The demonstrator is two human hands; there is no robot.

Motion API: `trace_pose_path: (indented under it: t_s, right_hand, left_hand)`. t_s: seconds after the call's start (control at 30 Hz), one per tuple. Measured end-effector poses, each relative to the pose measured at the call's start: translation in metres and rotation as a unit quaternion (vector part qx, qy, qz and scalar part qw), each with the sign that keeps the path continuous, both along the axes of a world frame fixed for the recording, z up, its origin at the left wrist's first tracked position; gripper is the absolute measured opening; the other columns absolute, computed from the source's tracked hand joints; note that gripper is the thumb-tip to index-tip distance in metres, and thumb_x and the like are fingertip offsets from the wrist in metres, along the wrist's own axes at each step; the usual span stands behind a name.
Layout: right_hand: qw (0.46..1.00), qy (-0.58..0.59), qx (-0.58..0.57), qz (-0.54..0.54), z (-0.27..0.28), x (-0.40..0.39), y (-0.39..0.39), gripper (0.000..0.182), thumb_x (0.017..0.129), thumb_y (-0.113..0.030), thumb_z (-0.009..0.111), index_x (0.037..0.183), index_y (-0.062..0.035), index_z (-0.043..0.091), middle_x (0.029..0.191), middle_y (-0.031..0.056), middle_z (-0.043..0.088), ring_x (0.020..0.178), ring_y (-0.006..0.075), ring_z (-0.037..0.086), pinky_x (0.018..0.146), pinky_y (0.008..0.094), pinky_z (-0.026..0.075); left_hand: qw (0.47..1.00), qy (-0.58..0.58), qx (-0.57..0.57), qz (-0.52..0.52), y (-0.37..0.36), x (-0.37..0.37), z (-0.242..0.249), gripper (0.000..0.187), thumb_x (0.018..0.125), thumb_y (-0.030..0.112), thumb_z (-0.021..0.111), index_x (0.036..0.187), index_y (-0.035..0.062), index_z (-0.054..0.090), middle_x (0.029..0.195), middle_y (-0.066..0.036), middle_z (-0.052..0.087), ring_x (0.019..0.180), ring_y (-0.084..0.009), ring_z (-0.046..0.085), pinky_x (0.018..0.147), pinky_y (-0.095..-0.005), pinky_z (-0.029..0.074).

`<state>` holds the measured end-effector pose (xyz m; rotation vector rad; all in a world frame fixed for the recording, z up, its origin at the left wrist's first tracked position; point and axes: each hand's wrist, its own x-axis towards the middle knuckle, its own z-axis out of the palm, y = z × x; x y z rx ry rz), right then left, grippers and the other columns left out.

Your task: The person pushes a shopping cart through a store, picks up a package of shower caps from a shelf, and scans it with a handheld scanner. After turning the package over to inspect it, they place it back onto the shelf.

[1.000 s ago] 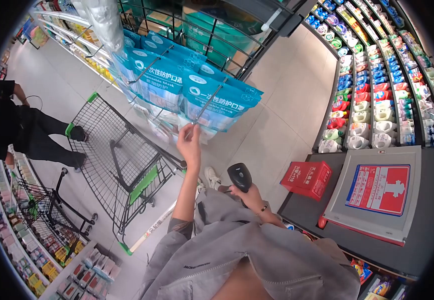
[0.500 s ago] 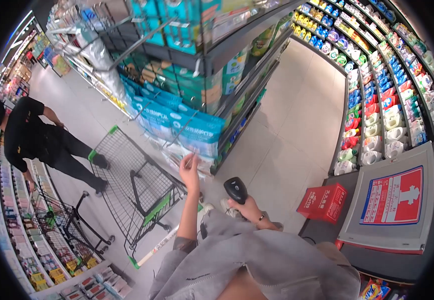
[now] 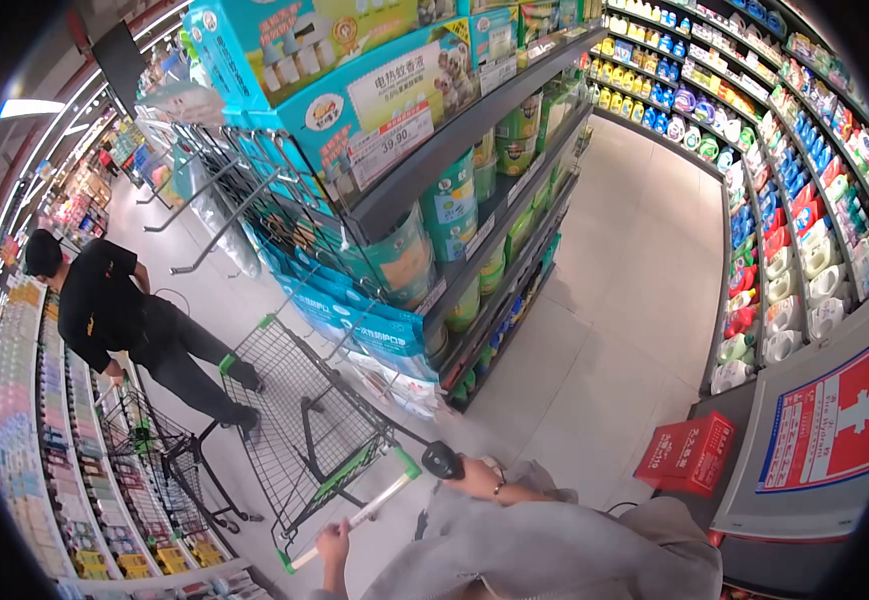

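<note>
- Far left: person in black [image 3: 105, 305], close to a second cart [image 3: 160, 460].
- Next: cart [image 3: 290, 420], pale handle [image 3: 385, 497] at near end.
- At handle: left hand [image 3: 333, 545], seemingly on it; too blurred to tell closed or loose.
- Just past handle: scanner [image 3: 443, 461], in grip of right hand [image 3: 479, 480].
- Farther right: red box [image 3: 690, 455], well apart.
- Step in hand, by look: cart handling, scanner held aside.
- For any push: need of full left grasp, scanner clear.

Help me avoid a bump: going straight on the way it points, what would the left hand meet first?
Probably the cart handle, right at the left hand's fingertips; depth is unclear, so they may already touch it.
</note>
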<state>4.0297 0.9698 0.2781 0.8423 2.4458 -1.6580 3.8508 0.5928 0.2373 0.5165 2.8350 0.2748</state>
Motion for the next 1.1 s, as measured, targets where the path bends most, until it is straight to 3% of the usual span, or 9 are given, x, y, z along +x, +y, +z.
trace_pose_path:
  t_s: [0.17,0.27,0.33,0.43,0.63,0.8,0.83,0.93,1.1]
  right_hand:
    - [0.998,-0.029,0.037,0.046,0.007,-0.029,0.002,0.054,0.076,-0.032,0.066,0.112,0.0023,0.047,0.096,0.0256,0.063,0.091,0.0405,0.061,0.079,0.0475,0.049]
    - [0.986,0.031,0.141,0.079,0.008,-0.047,-0.001,0.044,0.075,-0.024,0.065,0.110,-0.0035,0.050,0.099,0.0214,0.059,0.092,0.0396,0.059,0.079,0.0482,0.048]
    - [0.975,0.049,0.190,0.106,0.000,-0.059,-0.002,0.041,0.076,-0.022,0.065,0.110,-0.0053,0.051,0.100,0.0199,0.057,0.092,0.0392,0.058,0.079,0.0479,0.047]
    - [0.951,0.082,0.257,0.152,-0.009,-0.067,-0.010,0.036,0.077,-0.016,0.062,0.112,-0.0098,0.055,0.102,0.0156,0.049,0.092,0.0358,0.056,0.080,0.0458,0.044]
    - [0.928,0.072,0.315,0.185,-0.027,-0.065,-0.021,0.031,0.083,-0.013,0.053,0.114,-0.0131,0.057,0.105,0.0153,0.049,0.096,0.0344,0.055,0.084,0.0421,0.043]
    - [0.955,0.042,0.251,0.149,-0.031,-0.060,-0.001,0.042,0.078,-0.018,0.062,0.119,-0.0121,0.054,0.108,0.0155,0.050,0.102,0.0329,0.055,0.087,0.0438,0.043]
    - [0.955,0.044,0.253,0.150,-0.030,-0.061,0.002,0.042,0.078,-0.018,0.062,0.119,-0.0121,0.054,0.108,0.0155,0.050,0.102,0.0329,0.055,0.087,0.0438,0.043]
    - [0.959,0.025,0.262,0.108,-0.038,-0.066,0.005,0.044,0.078,-0.022,0.064,0.119,-0.0103,0.054,0.107,0.0161,0.053,0.102,0.0327,0.055,0.086,0.0436,0.044]
    - [0.966,0.014,0.256,0.033,-0.043,-0.074,0.007,0.044,0.077,-0.022,0.064,0.117,-0.0076,0.054,0.108,0.0160,0.053,0.101,0.0322,0.055,0.087,0.0439,0.042]
  left_hand:
    - [0.993,-0.080,-0.085,0.034,0.002,-0.012,-0.004,0.065,0.093,0.055,0.030,0.088,0.0043,0.071,0.085,-0.015,0.069,0.083,-0.0304,0.064,0.082,-0.0427,0.045]
    - [0.963,-0.244,-0.078,0.078,0.015,-0.028,0.002,0.078,0.095,0.055,0.015,0.090,0.0000,0.070,0.089,-0.016,0.069,0.085,-0.0284,0.065,0.083,-0.0402,0.049]
    - [0.895,-0.433,-0.006,0.104,0.016,-0.040,-0.004,0.083,0.096,0.052,0.007,0.093,-0.0052,0.068,0.092,-0.018,0.069,0.084,-0.0280,0.066,0.081,-0.0359,0.053]
    - [0.850,-0.518,-0.011,0.093,0.024,-0.048,-0.023,0.082,0.098,0.048,0.009,0.089,-0.0083,0.067,0.089,-0.018,0.069,0.083,-0.0292,0.067,0.073,-0.0328,0.057]
    - [0.841,-0.522,-0.099,0.105,0.057,-0.032,-0.028,0.073,0.096,0.051,0.012,0.098,0.0052,0.070,0.091,-0.010,0.069,0.077,-0.0236,0.066,0.073,-0.0360,0.052]
    - [0.854,-0.514,-0.050,0.067,0.054,-0.018,-0.058,0.069,0.094,0.056,0.021,0.106,0.0063,0.068,0.101,-0.011,0.068,0.092,-0.0272,0.064,0.083,-0.0371,0.048]
    - [0.855,-0.513,-0.048,0.067,-0.018,-0.038,-0.149,0.069,0.094,0.056,0.021,0.106,0.0063,0.068,0.101,-0.011,0.068,0.092,-0.0272,0.064,0.083,-0.0371,0.048]
    - [0.890,-0.412,0.152,0.126,0.046,0.019,-0.195,0.082,0.085,0.072,0.034,0.118,0.0005,0.056,0.087,-0.009,0.065,0.061,-0.0158,0.060,0.053,-0.0272,0.049]
    - [0.910,-0.382,0.159,0.041,0.036,0.008,-0.194,0.080,0.086,0.070,0.035,0.120,0.0000,0.054,0.091,-0.011,0.065,0.067,-0.0185,0.061,0.058,-0.0293,0.049]
